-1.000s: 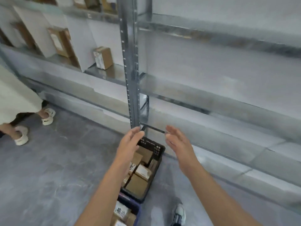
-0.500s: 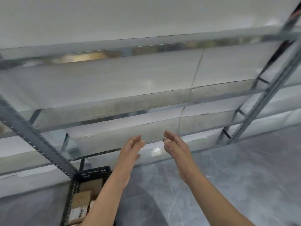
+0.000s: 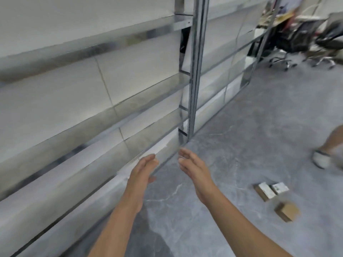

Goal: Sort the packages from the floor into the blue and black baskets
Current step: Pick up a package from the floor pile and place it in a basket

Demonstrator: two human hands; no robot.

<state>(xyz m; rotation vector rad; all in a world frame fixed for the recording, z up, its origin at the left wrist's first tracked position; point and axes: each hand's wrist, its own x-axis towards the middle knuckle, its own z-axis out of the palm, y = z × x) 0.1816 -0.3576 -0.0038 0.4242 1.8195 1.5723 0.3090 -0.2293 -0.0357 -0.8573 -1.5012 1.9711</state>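
Packages (image 3: 265,191) right of empty left hand (image 3: 142,175) and right hand (image 3: 194,171) look blurred

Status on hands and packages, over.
Left hand, right hand open, empty. Labelled packages, brown box on floor, right. Baskets out of view. Person's foot beyond.

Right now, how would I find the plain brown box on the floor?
Start at the tall metal shelf post, then look right across the grey floor, past the right hand, toward the lower right. There the plain brown box lies closest to us; its two neighbours show white labels, while its top shows none.
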